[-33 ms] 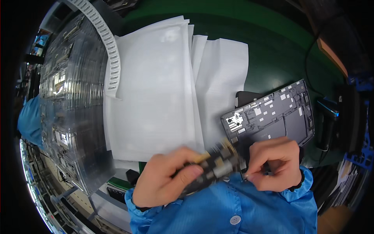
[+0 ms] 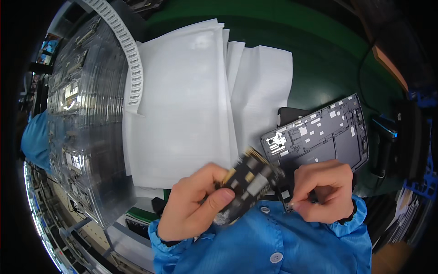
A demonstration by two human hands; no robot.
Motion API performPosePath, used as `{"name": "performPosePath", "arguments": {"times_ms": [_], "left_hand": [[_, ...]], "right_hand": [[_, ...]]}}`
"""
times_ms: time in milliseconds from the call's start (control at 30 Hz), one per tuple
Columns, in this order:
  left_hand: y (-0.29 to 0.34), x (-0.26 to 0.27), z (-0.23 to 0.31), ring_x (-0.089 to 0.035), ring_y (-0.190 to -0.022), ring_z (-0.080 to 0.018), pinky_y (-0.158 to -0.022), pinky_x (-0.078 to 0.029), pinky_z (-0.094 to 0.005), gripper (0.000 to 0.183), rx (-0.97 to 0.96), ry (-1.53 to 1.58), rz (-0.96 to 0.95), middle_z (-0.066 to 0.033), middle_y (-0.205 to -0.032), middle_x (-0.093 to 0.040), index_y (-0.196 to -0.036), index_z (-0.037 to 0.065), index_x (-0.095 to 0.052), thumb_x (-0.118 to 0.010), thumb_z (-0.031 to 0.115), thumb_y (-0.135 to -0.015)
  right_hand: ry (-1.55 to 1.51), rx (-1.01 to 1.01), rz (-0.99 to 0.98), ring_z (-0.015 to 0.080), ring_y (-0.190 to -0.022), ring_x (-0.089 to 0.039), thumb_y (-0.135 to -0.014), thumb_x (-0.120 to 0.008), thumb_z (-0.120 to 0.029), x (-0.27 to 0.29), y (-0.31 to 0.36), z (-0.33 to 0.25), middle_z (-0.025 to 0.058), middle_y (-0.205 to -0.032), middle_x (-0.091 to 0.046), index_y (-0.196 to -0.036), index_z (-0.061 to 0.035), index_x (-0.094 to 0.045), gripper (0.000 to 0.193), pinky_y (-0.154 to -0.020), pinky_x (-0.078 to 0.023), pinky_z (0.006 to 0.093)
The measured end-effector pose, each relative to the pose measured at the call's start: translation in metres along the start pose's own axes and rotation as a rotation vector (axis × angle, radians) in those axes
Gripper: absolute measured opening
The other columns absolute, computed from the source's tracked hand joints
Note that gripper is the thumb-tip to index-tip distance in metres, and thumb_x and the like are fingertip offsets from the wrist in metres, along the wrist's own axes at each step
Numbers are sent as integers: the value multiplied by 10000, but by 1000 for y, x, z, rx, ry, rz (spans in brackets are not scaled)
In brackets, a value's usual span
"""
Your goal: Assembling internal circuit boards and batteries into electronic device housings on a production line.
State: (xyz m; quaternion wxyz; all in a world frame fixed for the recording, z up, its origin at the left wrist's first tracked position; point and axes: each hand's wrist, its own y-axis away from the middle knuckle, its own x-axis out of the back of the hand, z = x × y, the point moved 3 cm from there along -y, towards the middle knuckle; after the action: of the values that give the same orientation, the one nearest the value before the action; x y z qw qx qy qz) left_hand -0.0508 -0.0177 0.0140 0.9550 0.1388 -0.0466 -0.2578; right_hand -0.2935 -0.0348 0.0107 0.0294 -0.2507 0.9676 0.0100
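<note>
White foam sheets (image 2: 191,105) lie fanned over the green mat (image 2: 319,59) — just right of them rests a dark laptop base cover (image 2: 326,134). Below the sheets, the left hand (image 2: 194,208) pinches a black circuit board (image 2: 248,182); the right hand (image 2: 324,189) is clenched on the board's right end.

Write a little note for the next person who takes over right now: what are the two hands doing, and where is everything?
Left hand: grips a small dark circuit board with gold patches, held up over the bench.
Right hand: fingers pinched shut at the board's right end; what they pinch is too small to tell.
Dark device back cover: lies open-side up on the green mat, just beyond the right hand.
White foam sheets: stacked at the middle.
Clear plastic trays: piled at left.
Done: board is in hand.
Left: board is not in the cover.
</note>
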Motion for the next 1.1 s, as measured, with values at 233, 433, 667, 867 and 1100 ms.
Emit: {"name": "performPosePath", "arguments": {"times_ms": [233,433,667,867,1100], "left_hand": [[-20,-20,-6,-498,-670,-191,-720,-426,-354,627,-26,804,126,-79,-828,-524,-1350,-124,-367,-417,417,-1037],[-28,-34,-12,-500,-828,-219,-800,-417,-381,761,-12,952,107,-88,-974,-512,-1349,-147,-433,-235,526,-1055],[-27,-36,-9,-603,-964,-179,-810,-485,-297,543,-90,415,223,-165,-1158,-628,-1339,-94,-513,-402,371,-1081],[-6,-1,11,-664,-642,-263,-606,-528,-315,363,-172,-224,18,-141,-845,-690,-1245,37,-665,-682,76,-884],[-3,-3,5,-564,-462,-230,-452,-425,-334,336,-255,-498,-157,-88,-603,-587,-1176,22,-715,-685,63,-843]], "right_hand": [[68,14,-43,90,-553,-531,-679,-741,82,-26,-7,-2,41,-688,-597,-791,10,-698,140,-489,-404,229],[104,65,78,75,-530,-533,-681,-739,82,-34,-8,-1,34,-676,-599,-788,12,-695,135,-465,-390,218],[185,118,183,69,-526,-548,-675,-734,84,-29,-6,-6,55,-679,-632,-783,24,-696,130,-458,-381,210],[112,92,165,79,-524,-538,-691,-720,96,-1,-5,-7,64,-669,-625,-781,34,-699,112,-470,-384,214],[129,-67,-155,111,-526,-560,-701,-756,41,-10,-13,-11,41,-648,-597,-743,-16,-679,104,-467,-406,235]]}}
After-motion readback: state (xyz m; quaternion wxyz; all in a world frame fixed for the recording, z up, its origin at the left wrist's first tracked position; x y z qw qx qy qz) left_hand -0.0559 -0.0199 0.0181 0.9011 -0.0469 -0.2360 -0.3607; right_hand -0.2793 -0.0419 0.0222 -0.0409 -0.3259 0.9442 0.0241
